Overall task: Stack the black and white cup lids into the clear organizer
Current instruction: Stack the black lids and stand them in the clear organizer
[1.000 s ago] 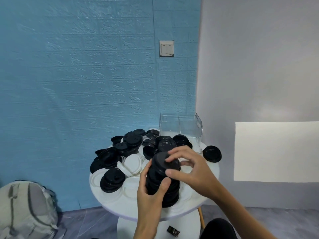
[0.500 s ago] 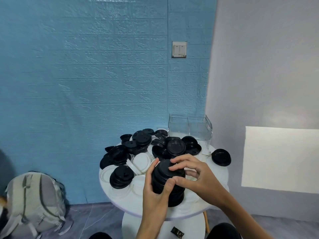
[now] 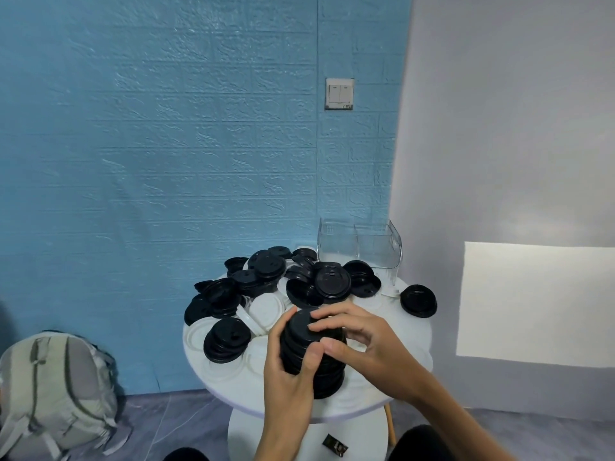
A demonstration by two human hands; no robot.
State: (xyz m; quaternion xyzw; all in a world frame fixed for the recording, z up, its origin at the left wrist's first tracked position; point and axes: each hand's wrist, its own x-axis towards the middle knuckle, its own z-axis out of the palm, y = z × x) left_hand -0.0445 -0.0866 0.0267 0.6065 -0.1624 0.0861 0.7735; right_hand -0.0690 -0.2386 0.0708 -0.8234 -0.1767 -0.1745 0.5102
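Note:
A tall stack of black lids (image 3: 301, 349) stands near the front of the round white table (image 3: 411, 331). My left hand (image 3: 288, 371) grips the stack from the left, thumb on its front. My right hand (image 3: 361, 344) curls over the top lid from the right, fingertips on its rim. Loose black lids (image 3: 263, 271) and white lids (image 3: 266, 309) lie heaped behind. A short black stack (image 3: 226, 339) sits at the left. The clear organizer (image 3: 361, 249) stands at the back right, holding no lids that I can see.
One black lid (image 3: 418, 300) lies alone at the table's right edge. A grey backpack (image 3: 56, 390) leans on the floor at the left. Blue wall is behind, grey wall at the right. A small dark object (image 3: 335, 445) lies on the floor by the table base.
Both hands stay on the tall black stack. The camera view has shifted, so the table sits further right in frame. My right fingers have settled lower over the top lid.

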